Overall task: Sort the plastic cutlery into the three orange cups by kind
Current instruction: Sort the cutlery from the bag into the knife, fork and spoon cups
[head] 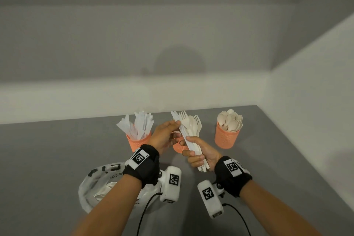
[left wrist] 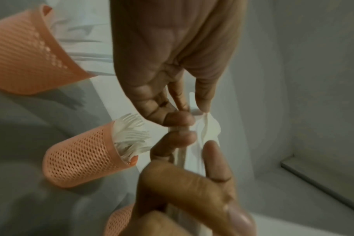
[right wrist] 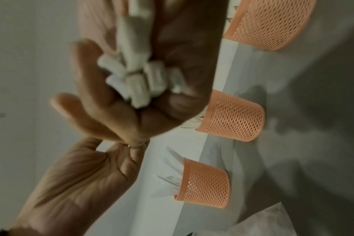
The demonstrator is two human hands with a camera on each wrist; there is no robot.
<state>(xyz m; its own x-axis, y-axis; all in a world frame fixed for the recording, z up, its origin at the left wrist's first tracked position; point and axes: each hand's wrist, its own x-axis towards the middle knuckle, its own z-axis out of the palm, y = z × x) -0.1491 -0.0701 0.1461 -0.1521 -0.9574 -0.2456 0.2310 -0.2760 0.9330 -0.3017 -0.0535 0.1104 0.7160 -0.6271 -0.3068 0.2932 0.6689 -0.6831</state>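
Cutlery bundle (head: 192,136) of forks, spoons and knives gripped by the handles in right hand (head: 201,156), raised above the middle orange cup (head: 179,146). Left hand (head: 165,136) pinching one knife (head: 177,120) at the bundle's top. Knife cup (head: 137,142) at left, spoon cup (head: 226,138) at right, on grey table (head: 57,149).

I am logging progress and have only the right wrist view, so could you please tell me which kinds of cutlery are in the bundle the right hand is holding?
Observer: In the head view the bundle in the right hand mixes forks, a spoon and knives.
Operator: Thank you. What is the left hand gripping?
Observer: The left hand pinches what looks like a knife at the bundle's left edge.
Operator: And what does the cup at the top of my picture hold?
Observer: That right cup holds only spoons.
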